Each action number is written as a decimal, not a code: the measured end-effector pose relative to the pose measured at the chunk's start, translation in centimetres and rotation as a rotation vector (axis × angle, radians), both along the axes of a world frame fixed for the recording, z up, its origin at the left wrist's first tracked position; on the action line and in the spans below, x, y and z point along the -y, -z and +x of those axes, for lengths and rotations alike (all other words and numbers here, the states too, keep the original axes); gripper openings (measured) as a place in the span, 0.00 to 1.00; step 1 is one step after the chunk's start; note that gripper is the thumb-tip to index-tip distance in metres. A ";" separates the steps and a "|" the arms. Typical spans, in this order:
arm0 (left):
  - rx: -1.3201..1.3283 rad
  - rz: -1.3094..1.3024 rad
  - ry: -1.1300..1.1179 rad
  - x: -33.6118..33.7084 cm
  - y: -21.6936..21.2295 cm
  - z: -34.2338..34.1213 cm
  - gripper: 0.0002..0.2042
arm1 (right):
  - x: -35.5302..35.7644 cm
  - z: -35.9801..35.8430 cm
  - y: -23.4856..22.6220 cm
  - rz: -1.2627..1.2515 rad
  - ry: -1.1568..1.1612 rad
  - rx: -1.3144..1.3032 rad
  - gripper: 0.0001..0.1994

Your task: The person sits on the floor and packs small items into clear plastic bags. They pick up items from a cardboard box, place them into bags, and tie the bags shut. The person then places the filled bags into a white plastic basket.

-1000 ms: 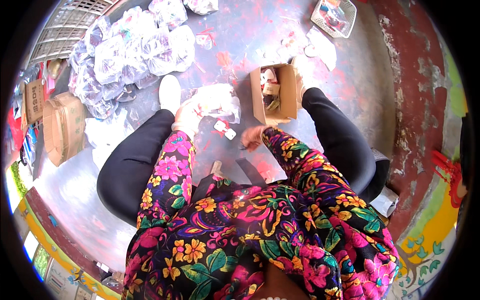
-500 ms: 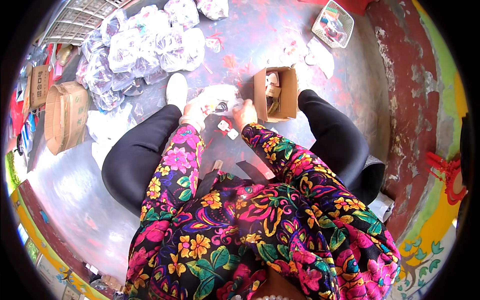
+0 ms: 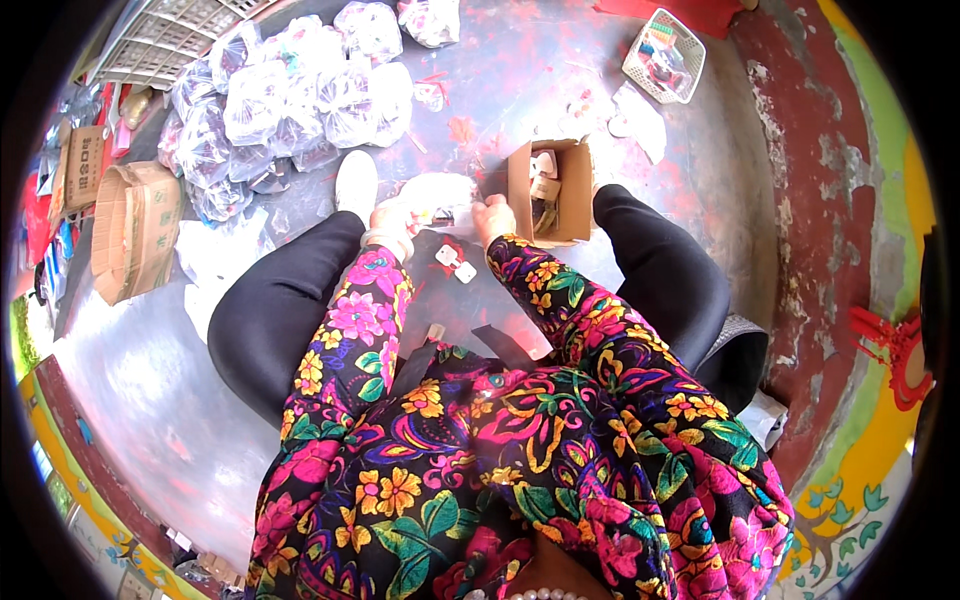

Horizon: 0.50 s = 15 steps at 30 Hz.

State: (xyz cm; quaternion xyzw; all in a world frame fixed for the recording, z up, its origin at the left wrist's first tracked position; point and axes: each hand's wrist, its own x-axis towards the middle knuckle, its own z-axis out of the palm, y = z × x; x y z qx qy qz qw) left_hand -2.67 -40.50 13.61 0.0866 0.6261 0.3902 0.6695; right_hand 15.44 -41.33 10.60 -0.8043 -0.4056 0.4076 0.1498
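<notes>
A clear plastic bag with small white and dark contents is stretched between my hands, low over the floor. My left hand is closed on its left side, and a white band circles that wrist. At the opposite side, my right hand pinches the bag's edge with curled fingers. Just below the bag, two small white pieces with a red part lie on the floor. Close beside my right hand stands an open cardboard box, which holds white and tan pieces whose kind I cannot make out.
Many filled clear bags are heaped at the upper left. Near them stand a tall open carton and loose plastic wrap. A white basket with small goods sits far right, beside a white plastic bag. My legs flank the work area.
The bag between my hands is flatter and spread wider, its dark contents turned. My left hand has shifted slightly. The whole view has tilted a little.
</notes>
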 end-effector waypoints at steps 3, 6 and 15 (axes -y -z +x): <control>-0.044 -0.043 0.002 -0.4 -3.1 1.4 0.01 | 0.7 -0.9 1.4 -0.146 -0.192 0.194 0.27; -0.061 -0.053 0.009 -0.1 -2.9 1.2 0.00 | 0.9 -0.2 5.0 -0.126 -0.329 0.186 0.21; -0.125 -0.093 0.034 -0.1 -1.9 -0.2 0.02 | -1.5 -0.2 4.2 0.038 0.276 -0.589 0.03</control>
